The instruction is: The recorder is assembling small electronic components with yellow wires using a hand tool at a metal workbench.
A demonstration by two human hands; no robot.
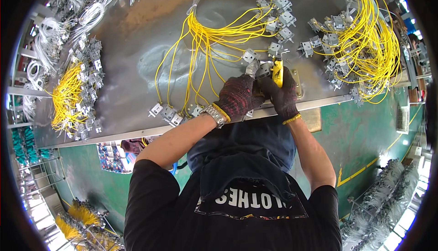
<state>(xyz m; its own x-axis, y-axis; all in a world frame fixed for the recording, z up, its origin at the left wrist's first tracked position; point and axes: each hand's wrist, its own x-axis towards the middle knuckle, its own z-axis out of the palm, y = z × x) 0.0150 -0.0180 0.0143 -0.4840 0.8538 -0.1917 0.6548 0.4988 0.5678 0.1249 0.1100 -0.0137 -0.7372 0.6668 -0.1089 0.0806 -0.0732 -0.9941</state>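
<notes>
In a dark knitted glove with yellow cuff, my left hand (236, 96) is closed at the table's front edge, its fingertips on a small grey metal box (263, 70). Silvery wrapping (252, 68) covers one fingertip. My right hand (284, 93), gloved alike, is wrapped round a yellow hand tool (277, 74) beside that box; its exact kind is hidden by the fingers. Yellow wires (200, 34) fan out from a tied bundle, with grey metal boxes (285, 18) on their ends. More of these boxes (169, 114) lie left of my left hand.
A pile of yellow wires (372, 36) with grey boxes lies at the table's right. Another yellow bundle (68, 96) lies at the left. The metal tabletop (132, 68) ends in a pale front edge (114, 135). Racks of wires (383, 205) stand on the green floor (365, 128).
</notes>
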